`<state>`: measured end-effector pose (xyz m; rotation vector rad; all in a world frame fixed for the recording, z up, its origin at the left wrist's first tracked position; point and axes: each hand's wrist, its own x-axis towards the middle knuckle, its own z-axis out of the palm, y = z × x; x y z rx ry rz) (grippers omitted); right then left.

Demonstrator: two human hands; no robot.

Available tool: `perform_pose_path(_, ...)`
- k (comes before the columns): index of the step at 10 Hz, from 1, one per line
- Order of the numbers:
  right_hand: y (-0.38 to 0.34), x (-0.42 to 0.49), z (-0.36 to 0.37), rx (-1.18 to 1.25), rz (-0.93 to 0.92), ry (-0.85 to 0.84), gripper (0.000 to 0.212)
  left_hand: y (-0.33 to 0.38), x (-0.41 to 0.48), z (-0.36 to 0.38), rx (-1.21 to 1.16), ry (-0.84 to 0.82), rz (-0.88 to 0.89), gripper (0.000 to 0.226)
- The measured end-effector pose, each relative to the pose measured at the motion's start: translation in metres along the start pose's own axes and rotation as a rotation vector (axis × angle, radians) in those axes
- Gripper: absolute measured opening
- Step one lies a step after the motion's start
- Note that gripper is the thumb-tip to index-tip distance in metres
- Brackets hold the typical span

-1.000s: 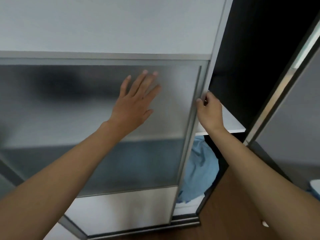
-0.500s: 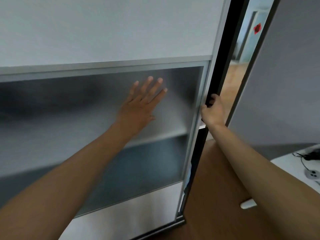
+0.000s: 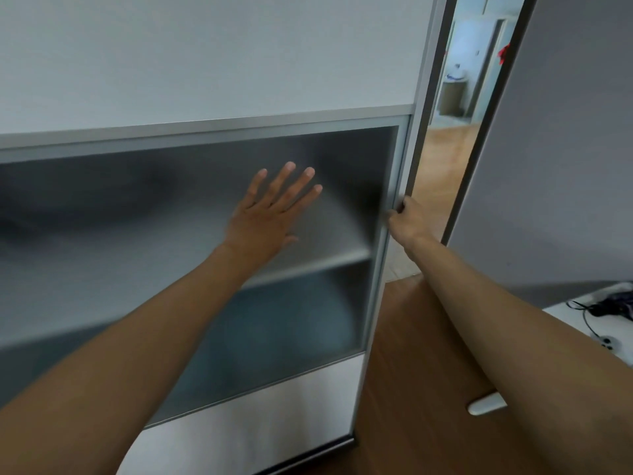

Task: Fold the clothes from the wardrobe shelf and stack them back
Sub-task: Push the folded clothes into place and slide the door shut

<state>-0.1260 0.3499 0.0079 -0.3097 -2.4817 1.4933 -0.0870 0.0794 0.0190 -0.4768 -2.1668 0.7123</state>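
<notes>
The wardrobe's sliding door (image 3: 205,80) fills most of the view, white above with a frosted glass panel (image 3: 137,252) below. My left hand (image 3: 270,214) lies flat on the glass with fingers spread. My right hand (image 3: 407,222) is curled around the door's metal right edge (image 3: 404,159). Behind the glass I make out a shelf board (image 3: 325,265) and a dim bluish shape (image 3: 267,334) under it. No clothes show in the open.
Brown wooden floor (image 3: 411,371) lies to the right of the door. A grey wall panel (image 3: 565,149) stands at right, with a doorway (image 3: 455,97) to another room between. A white table with cables (image 3: 603,317) sits at the far right edge.
The door has slid to the right under both hands. The dark wardrobe opening and the blue cloth seen a second ago are now covered. The view has swung rightward.
</notes>
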Motion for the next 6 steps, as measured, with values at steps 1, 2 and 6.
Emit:
perform_pose_path(1, 0.006, 0.0, -0.003, -0.012, -0.025, -0.017, 0.014, 0.007, 0.0, -0.001, -0.046, -0.066, -0.038, 0.113)
perform_pose_path(2, 0.012, -0.001, -0.001, 0.038, -0.015, -0.021, 0.013, 0.015, -0.001, -0.005, -0.06, -0.114, -0.087, 0.112)
perform_pose_path(6, -0.013, -0.082, 0.043, 0.385, -0.167, 0.014, 0.057, 0.019, -0.036, -0.05, -0.289, -0.231, -0.229, 0.075)
